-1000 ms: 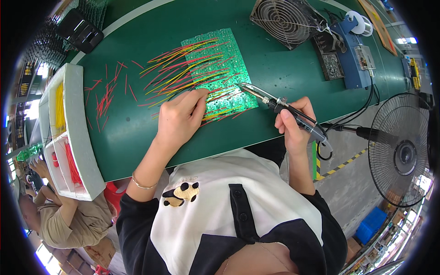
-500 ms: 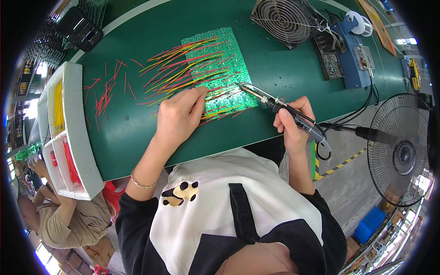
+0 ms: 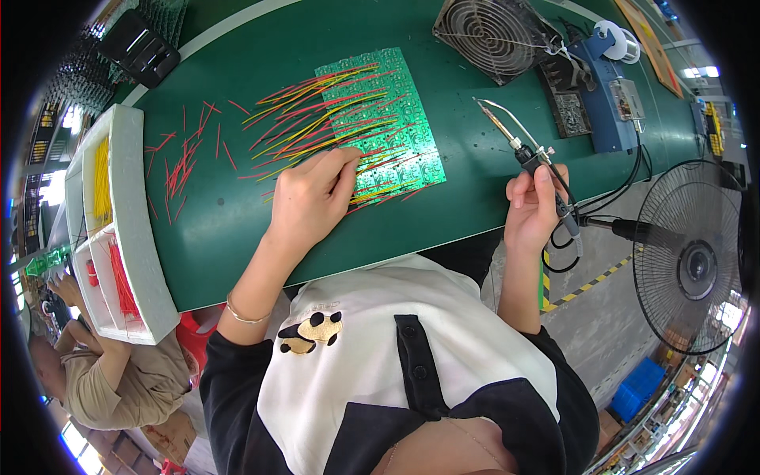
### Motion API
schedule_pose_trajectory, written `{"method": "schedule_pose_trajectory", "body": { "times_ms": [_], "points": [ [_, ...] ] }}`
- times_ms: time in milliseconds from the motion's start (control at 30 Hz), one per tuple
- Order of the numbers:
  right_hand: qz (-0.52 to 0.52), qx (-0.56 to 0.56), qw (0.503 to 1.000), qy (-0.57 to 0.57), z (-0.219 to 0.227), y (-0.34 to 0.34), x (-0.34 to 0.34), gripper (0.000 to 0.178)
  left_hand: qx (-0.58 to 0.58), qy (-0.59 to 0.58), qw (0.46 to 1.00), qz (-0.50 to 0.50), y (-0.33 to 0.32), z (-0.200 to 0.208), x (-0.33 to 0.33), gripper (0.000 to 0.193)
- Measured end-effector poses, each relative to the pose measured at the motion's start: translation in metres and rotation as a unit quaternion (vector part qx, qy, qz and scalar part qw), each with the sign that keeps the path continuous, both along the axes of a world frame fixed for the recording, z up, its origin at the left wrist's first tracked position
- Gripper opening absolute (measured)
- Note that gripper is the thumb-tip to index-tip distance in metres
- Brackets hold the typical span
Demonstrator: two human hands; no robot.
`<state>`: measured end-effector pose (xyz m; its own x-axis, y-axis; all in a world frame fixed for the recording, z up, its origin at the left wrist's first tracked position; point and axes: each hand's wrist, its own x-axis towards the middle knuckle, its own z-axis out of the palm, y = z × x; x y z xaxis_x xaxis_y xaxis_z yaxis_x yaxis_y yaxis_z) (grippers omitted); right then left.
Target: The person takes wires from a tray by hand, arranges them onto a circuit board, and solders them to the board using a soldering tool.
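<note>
A green circuit board panel point(image 3: 416, 119) lies on the bench, with rows of red, yellow and black wires point(image 3: 305, 119) reaching out past its left side. Over the panel's lower left edge, my left hand point(image 3: 315, 194) is closed, thumb and fingers pinched together. Wires run beside and under it; what sits between the fingertips is hidden. To the right of the panel, my right hand point(image 3: 534, 207) grips a soldering iron point(image 3: 526, 156) with a thin curved metal tube fixed along it. The iron's tip points up and left, raised clear of the panel.
Loose red wires point(image 3: 184, 166) are scattered left of the panel. A white foam tray point(image 3: 158, 277) holds yellow and red wires. At the back right stand a square fan point(image 3: 491, 36) and a blue soldering unit point(image 3: 606, 95) with cable. Another person point(image 3: 119, 380) sits lower left.
My right hand has drawn the soldering iron away from the panel, to the right, and its tip now points more upward. My left hand has stayed in place.
</note>
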<state>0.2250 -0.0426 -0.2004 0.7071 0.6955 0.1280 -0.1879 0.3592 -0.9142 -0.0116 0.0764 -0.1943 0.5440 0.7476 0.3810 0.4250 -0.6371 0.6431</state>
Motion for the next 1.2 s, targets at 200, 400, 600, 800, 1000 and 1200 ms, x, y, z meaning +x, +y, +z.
{"method": "schedule_pose_trajectory", "body": {
  "times_ms": [200, 400, 600, 800, 1000, 1200],
  "points": [
    [-0.027, 0.010, 0.999, -0.017, 0.001, 0.002, 0.007, 0.014, 0.014, 0.029, 0.999, 0.001, -0.001, 0.006, -0.002, 0.010],
    [-0.044, 0.003, 0.999, 0.002, -0.001, 0.004, 0.004, 0.014, 0.008, 0.097, 0.995, 0.038, -0.003, 0.015, -0.012, 0.015],
    [-0.033, 0.011, 0.999, -0.003, -0.003, 0.004, 0.004, 0.014, -0.022, 0.091, 0.994, 0.050, -0.003, 0.017, -0.032, 0.012],
    [-0.030, 0.013, 0.999, -0.002, -0.003, 0.003, 0.005, 0.014, -0.011, 0.182, 0.978, 0.098, -0.011, 0.027, -0.057, 0.017],
    [-0.023, 0.022, 0.999, -0.011, -0.004, 0.001, 0.005, 0.013, -0.032, 0.030, 0.998, 0.047, -0.041, 0.031, -0.040, 0.013],
    [-0.017, -0.002, 0.999, -0.027, 0.004, -0.005, -0.004, 0.014, 0.050, 0.047, 0.998, -0.005, -0.041, 0.007, 0.003, 0.013]
  ]
}}
